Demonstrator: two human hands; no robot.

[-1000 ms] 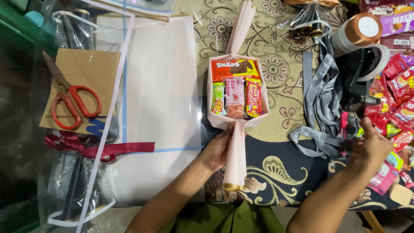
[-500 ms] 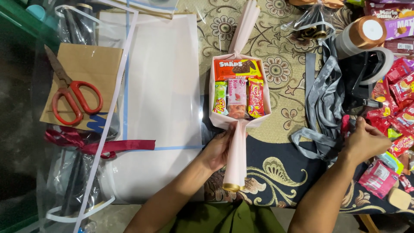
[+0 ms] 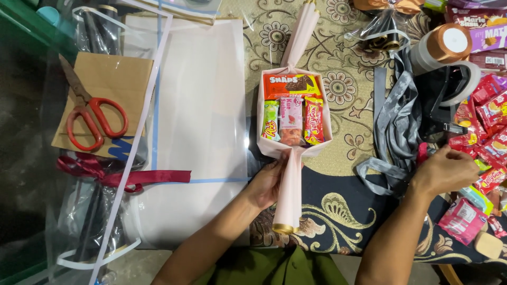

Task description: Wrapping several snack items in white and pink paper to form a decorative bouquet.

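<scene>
Colourful snack packets (image 3: pixel 291 113) in pink box (image 3: pixel 262 142)

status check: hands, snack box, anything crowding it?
Left hand grips pink handle below snack box. Right hand at grey ribbon, grip unclear. Box area open; snack packets piled right.

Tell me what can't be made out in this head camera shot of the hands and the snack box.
- Right hand: fingertips curl under, so any grip is hidden.
- Left hand: palm hidden behind the pink handle.
- Snack packets: cut off by the right edge.
- Scissors: blade tips blurred under clear film.
</scene>
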